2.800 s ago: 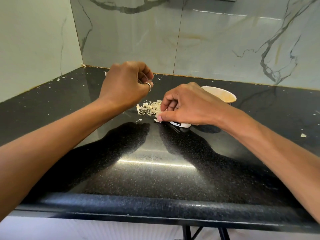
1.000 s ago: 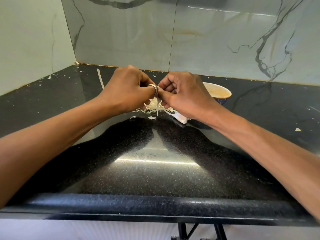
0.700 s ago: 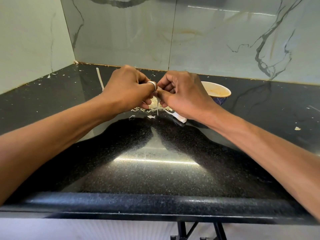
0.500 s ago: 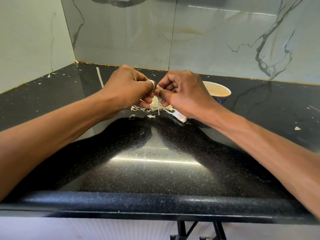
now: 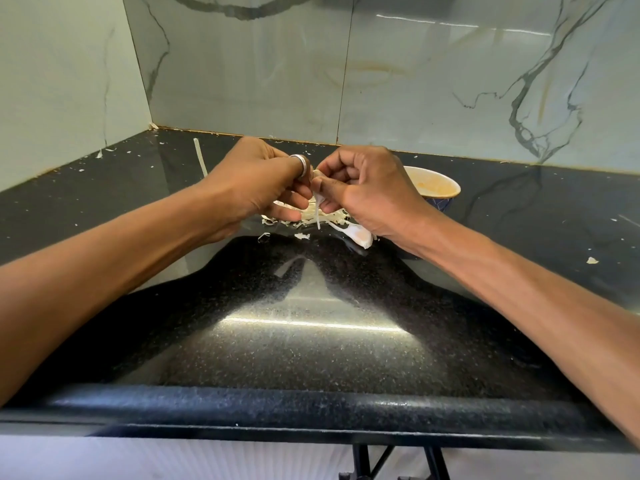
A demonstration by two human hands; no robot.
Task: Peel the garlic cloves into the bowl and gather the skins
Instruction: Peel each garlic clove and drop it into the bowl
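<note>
So that peel falls, it seems, onto the skins pile [image 5: 304, 219] directly below, the left hand [image 5: 256, 183] and right hand [image 5: 367, 192] both pinch the garlic clove [image 5: 317, 174] above the bench [image 5: 311, 341], a strip [image 5: 317, 215] dangling; the bowl [image 5: 446, 196] sits just behind the right hand.

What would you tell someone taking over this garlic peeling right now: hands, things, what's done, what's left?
Hands: left hand and right hand both pinch one garlic clove; a strip of skin hangs from it.
Things: the skin pile lies on the black counter under the hands; the bowl stands behind the right hand, contents unclear.
Done: a pile of skins shed.
Left: finish this clove, drop it in the bowl, sweep stray flakes into the pile.
</note>
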